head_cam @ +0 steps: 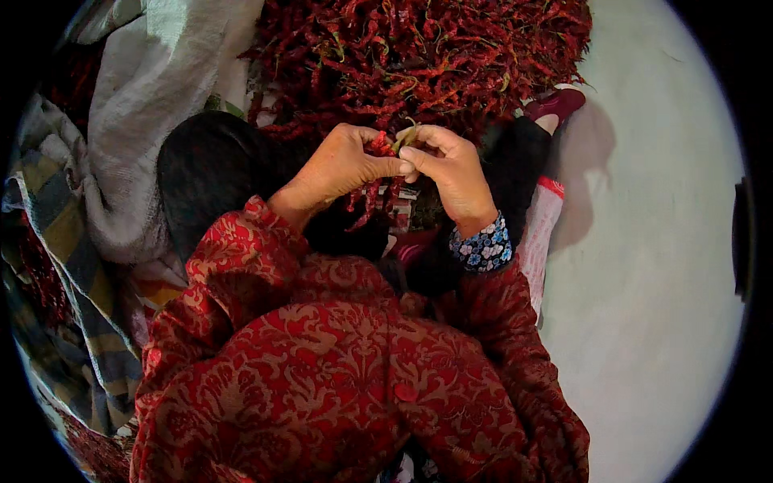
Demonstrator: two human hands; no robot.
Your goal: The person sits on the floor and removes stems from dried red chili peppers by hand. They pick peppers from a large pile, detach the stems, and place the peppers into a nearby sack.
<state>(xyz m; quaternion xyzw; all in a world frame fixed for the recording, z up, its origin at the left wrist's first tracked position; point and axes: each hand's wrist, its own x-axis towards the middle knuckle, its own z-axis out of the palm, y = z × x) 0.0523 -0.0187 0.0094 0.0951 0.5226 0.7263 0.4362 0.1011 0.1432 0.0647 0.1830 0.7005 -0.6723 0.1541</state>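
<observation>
My left hand (344,163) pinches a dried red chili pepper (380,143) between thumb and fingers. Close against it, my right hand (450,172) holds the pepper's greenish stem end (406,137), and the two thumbs nearly meet. More dried chilies (364,208) hang or lie beneath my left hand, between my legs. Just beyond both hands spreads a large heap of dried red chilies (423,54), some with pale stems. The lower part of the held pepper is hidden by my fingers.
A whitish woven sack (151,121) lies to the left, beside a striped cloth (90,284) with more red chilies near it. A pale wall or floor surface (652,241) runs along the right. A dark red shoe (558,105) stands by the heap's right edge.
</observation>
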